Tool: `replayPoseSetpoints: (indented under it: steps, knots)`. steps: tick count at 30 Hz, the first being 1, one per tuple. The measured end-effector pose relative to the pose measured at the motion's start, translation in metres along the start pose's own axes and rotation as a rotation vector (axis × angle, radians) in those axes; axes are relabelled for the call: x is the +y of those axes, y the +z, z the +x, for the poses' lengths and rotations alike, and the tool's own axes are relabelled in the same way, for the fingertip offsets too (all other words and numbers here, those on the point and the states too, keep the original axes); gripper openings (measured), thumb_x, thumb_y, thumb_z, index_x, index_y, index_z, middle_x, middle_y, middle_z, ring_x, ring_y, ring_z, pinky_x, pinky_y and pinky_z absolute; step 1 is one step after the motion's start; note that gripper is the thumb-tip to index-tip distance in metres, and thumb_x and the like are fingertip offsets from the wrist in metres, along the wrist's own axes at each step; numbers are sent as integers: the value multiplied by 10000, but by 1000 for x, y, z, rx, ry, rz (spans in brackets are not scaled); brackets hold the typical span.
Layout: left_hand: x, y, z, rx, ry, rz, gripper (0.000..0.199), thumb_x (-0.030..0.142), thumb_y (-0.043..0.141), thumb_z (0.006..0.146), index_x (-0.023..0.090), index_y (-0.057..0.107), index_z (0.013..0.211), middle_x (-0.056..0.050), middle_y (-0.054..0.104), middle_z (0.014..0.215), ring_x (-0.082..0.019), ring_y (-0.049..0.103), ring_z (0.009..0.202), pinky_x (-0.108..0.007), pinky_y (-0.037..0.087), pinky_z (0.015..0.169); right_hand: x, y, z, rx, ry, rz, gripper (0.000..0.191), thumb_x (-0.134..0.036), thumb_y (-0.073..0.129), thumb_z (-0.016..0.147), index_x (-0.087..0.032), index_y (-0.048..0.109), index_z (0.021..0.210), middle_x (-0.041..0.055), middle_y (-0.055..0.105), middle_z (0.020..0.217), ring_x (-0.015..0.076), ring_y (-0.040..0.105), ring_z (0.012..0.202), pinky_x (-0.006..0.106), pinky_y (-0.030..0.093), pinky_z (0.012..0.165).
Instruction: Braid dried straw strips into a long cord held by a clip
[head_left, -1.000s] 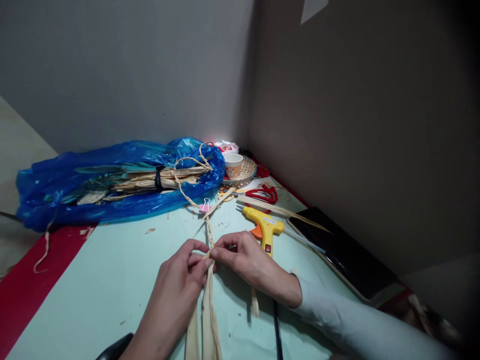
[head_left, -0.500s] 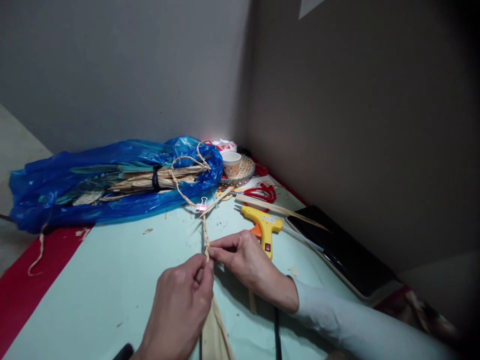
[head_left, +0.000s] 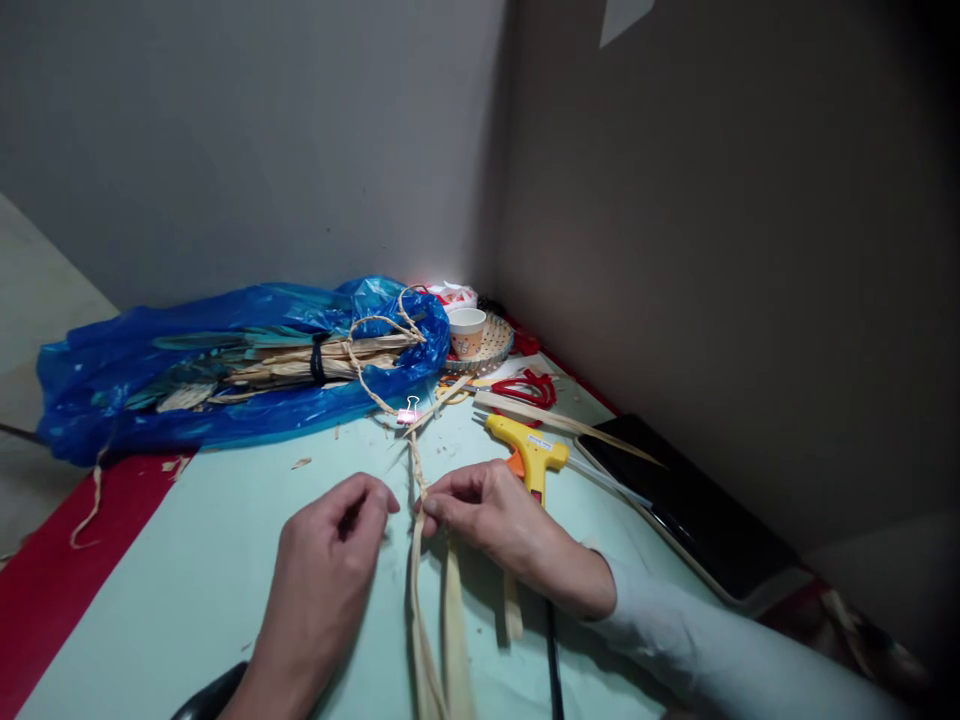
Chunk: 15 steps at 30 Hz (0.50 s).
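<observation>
A thin braid of pale straw (head_left: 417,460) runs down from a pink binder clip (head_left: 407,415) on the light green table. My right hand (head_left: 487,510) pinches the braid between thumb and fingertips at its lower end. Below the pinch, loose flat strands (head_left: 457,640) spread toward the near edge. To the left of the braid, my left hand (head_left: 330,560) is apart from it, with its fingers curled and a small gap between thumb and forefinger; nothing shows in it.
A blue plastic bag (head_left: 247,430) with bundled dry strips lies at the back left. A paper cup (head_left: 466,332) stands in a woven basket (head_left: 499,340). Red-handled scissors (head_left: 536,385), a yellow glue gun (head_left: 531,448) and a black tablet-like object (head_left: 697,520) lie at the right.
My left hand has let go of the straw and moved left. My right hand keeps its pinch on the braid. The strands below now lie apart in separate pieces.
</observation>
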<state>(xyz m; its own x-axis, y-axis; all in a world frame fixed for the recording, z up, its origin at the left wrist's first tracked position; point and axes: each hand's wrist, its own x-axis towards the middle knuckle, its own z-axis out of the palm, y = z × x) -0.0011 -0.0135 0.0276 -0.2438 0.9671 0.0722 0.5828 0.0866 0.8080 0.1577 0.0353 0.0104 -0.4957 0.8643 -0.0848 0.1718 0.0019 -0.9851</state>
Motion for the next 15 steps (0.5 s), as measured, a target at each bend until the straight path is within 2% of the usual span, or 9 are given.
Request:
replayPoseSetpoints:
  steps: [2, 4, 6, 9, 11, 13, 15]
  knots:
    - [1, 1, 5, -124, -111, -238, 165, 361, 594, 791, 206, 635, 828, 28, 564, 633, -143, 501, 614, -233, 385, 615, 0, 0, 0, -8, 6, 38, 258, -264, 561, 834, -119, 685, 660, -22, 573, 556, 74, 442, 510, 192, 340, 531]
    - [1, 7, 7, -328, -213, -508, 252, 373, 649, 761, 182, 632, 925, 6, 599, 700, -153, 543, 681, -249, 424, 676, 1, 0, 0, -60, -3, 110, 272, -255, 522, 857, -122, 663, 667, -12, 593, 565, 91, 514, 531, 199, 379, 555]
    - [1, 14, 8, -480, -292, -683, 260, 369, 666, 759, 158, 628, 906, 11, 565, 682, -122, 515, 622, -230, 420, 610, 2, 0, 1, -112, -36, 126, 275, -232, 483, 873, -126, 652, 684, 5, 631, 604, 109, 572, 575, 209, 414, 594]
    - [-4, 19, 9, -532, -331, -739, 230, 350, 685, 749, 140, 606, 796, 46, 485, 641, -35, 309, 457, -173, 244, 429, 3, -1, 0, -94, -98, -29, 238, -191, 486, 862, -128, 675, 732, 25, 688, 703, 118, 597, 639, 208, 416, 629]
    - [-7, 19, 10, -555, -333, -725, 247, 357, 691, 735, 136, 584, 763, 54, 473, 629, -14, 207, 429, -178, 137, 404, 2, -2, -2, -67, -127, -154, 241, -165, 474, 863, -132, 690, 761, 30, 708, 744, 121, 603, 666, 208, 408, 644]
    - [-9, 18, 9, -541, -334, -680, 271, 396, 671, 743, 147, 567, 765, 67, 453, 586, -18, 194, 417, -186, 109, 402, 0, -2, -6, -44, -150, -279, 253, -159, 460, 873, -140, 694, 778, 30, 712, 747, 123, 601, 672, 212, 393, 642]
    - [-11, 18, 7, -478, -335, -617, 289, 441, 638, 756, 169, 542, 751, 82, 427, 538, -31, 221, 401, -189, 118, 393, -1, -1, -10, -5, -168, -396, 248, -186, 462, 889, -151, 691, 801, 28, 707, 750, 125, 590, 668, 217, 370, 621]
